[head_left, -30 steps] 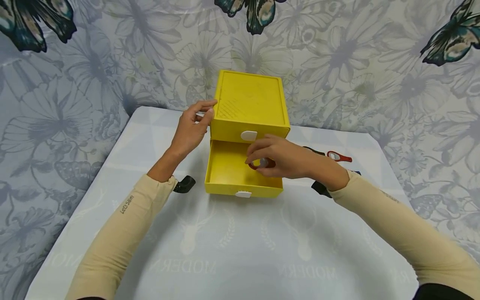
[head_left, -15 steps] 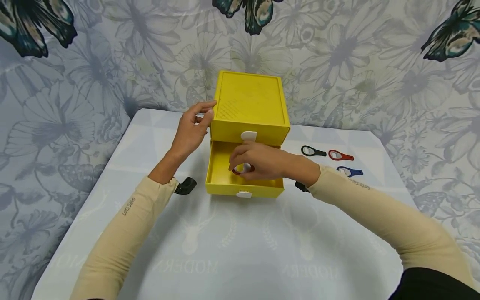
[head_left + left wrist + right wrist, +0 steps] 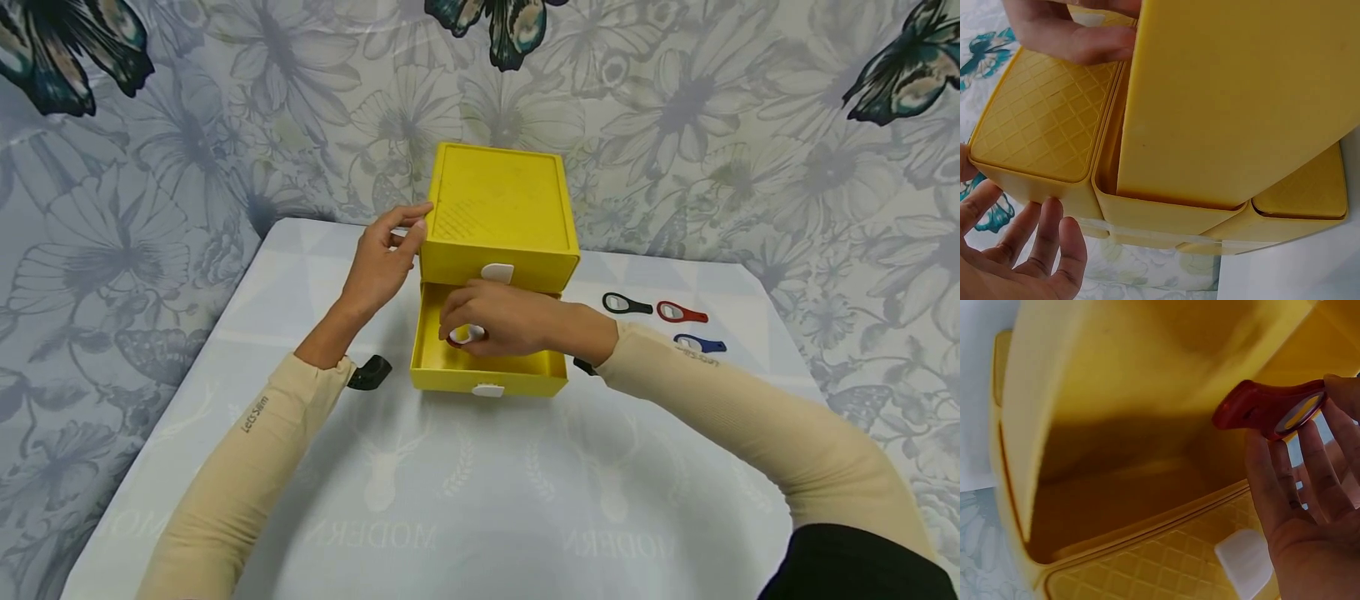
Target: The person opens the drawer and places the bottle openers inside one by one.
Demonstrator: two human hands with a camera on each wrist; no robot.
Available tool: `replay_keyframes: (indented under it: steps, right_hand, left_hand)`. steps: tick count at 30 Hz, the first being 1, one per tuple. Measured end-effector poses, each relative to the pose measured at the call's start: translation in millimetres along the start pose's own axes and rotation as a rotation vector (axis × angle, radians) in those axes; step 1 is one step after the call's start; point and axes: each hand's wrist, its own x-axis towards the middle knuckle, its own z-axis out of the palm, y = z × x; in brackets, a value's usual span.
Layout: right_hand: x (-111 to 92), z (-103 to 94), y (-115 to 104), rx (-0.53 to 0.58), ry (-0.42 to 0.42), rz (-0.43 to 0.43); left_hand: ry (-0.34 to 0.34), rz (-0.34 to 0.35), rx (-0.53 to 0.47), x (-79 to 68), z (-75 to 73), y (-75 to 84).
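Note:
A two-drawer yellow plastic box [image 3: 498,196] stands at the table's back, its lower drawer [image 3: 431,354] pulled out. Over that drawer, my right hand [image 3: 502,318] pinches a red bottle opener [image 3: 1260,409] by its ring end. In the right wrist view its handle points into the drawer, and thumb and fingertips hold the ring edge. My left hand [image 3: 381,258] touches the box's left side near the upper front corner. From the left wrist view, the left fingers [image 3: 1047,240] lie fairly straight against the box.
Right of the box lie three more bottle openers: black [image 3: 628,304], red [image 3: 682,312] and blue [image 3: 700,343]. White tabs mark the upper [image 3: 497,273] and lower drawer fronts [image 3: 487,390]. A patterned cloth wall [image 3: 300,108] rises behind the table [image 3: 480,483].
My right hand has moved left over the open lower drawer with the red bottle opener, uncovering the openers on the table. The left hand has stayed at the box's side.

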Motion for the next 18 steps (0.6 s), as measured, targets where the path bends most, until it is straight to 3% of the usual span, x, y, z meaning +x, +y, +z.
replay_keyframes:
  steps: [10,18]
  right_hand:
    - [12.2,3.1,0.0,-0.026,-0.047,0.001]
    - [16.3,6.1,0.5,0.001,0.032,0.016]
  left_hand:
    - [-0.001,0.007,-0.005,-1.7,0.8,0.6]
    - [0.001,-0.006,0.000,-1.8,-0.3,1.5]
